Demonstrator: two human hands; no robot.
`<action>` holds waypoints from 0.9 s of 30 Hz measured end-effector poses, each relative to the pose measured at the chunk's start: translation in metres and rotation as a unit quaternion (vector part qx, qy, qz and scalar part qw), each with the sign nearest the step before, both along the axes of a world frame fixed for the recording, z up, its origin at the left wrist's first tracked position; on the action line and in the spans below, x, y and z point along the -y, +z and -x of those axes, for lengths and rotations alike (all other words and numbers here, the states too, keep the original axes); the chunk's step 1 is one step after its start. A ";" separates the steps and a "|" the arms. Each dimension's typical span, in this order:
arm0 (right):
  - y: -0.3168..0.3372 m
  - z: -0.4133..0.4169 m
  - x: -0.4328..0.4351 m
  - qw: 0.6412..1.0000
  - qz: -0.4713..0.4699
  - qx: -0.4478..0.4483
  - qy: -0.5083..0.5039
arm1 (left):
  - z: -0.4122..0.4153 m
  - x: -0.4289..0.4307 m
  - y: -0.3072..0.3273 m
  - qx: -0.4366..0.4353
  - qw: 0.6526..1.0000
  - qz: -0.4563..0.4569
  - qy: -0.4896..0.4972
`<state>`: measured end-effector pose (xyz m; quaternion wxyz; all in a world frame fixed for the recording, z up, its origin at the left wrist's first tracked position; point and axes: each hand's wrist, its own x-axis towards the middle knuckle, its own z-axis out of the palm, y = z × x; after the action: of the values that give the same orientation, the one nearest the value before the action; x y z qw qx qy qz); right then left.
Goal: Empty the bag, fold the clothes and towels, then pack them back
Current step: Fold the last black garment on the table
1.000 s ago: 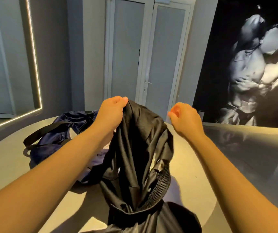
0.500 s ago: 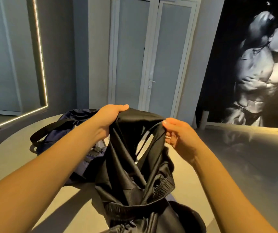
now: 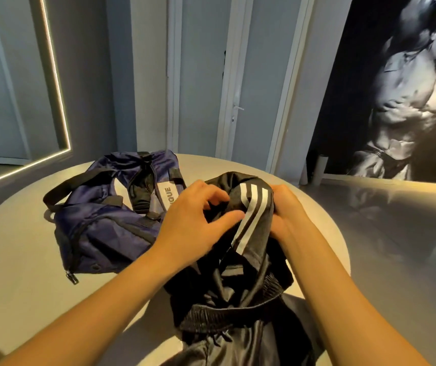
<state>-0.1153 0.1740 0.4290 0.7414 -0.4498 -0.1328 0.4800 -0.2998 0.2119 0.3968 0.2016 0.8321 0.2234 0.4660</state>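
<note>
**Both hands bunched on a black garment beside the navy bag**

A black garment (image 3: 238,286) with three white stripes (image 3: 254,213) is held up over a round pale table (image 3: 13,273), a little right of the frame's centre. Its top is gathered between the two hands. The rest hangs down in shiny folds to the bottom edge of the frame, where an elastic waistband (image 3: 227,310) shows.

The left hand (image 3: 193,220) sits at the centre of the frame. Its fingers are bent and slightly apart, with the tips pressed into the dark cloth. The thumb lies along the fabric just left of the stripes, so a fold is caught between thumb and fingers.

The right hand (image 3: 288,215) is just right of the stripes, wrapped round the bunched cloth. Its fingertips are hidden behind the fabric.

The navy bag (image 3: 100,228) lies slumped on the table at centre left, with its black straps (image 3: 79,180) loose across the top. A white label on it is partly covered by the left hand. A zip pull (image 3: 72,278) hangs at its lower left corner.

Behind the table, at top centre, is a pale double door (image 3: 203,75). A lit mirror edge (image 3: 53,75) runs down the upper left, and a dark wall picture (image 3: 409,88) fills the upper right.
</note>
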 end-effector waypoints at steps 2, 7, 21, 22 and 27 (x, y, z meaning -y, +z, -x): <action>-0.001 0.001 0.002 1.000 0.011 -0.001 0.004 | -0.002 0.000 -0.006 -0.060 0.997 0.044 -0.021; -0.006 -0.002 -0.001 0.996 0.055 0.017 -0.061 | -0.005 0.007 -0.014 -0.035 0.997 0.049 -0.044; -0.008 -0.024 0.013 0.990 0.055 0.084 -0.103 | -0.009 -0.014 0.033 0.063 0.940 0.328 -0.067; -0.008 -0.026 0.013 0.984 0.067 0.128 -0.106 | -0.010 -0.021 0.044 0.085 0.948 0.304 -0.045; -0.002 -0.035 0.018 0.907 0.098 0.382 -0.146 | -0.018 -0.040 0.097 0.037 0.986 0.160 0.028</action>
<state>-0.0808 0.1557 0.4272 0.6480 -0.6836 -0.2905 0.1685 -0.2814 0.2515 0.4933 0.3273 0.7644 0.3112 0.4602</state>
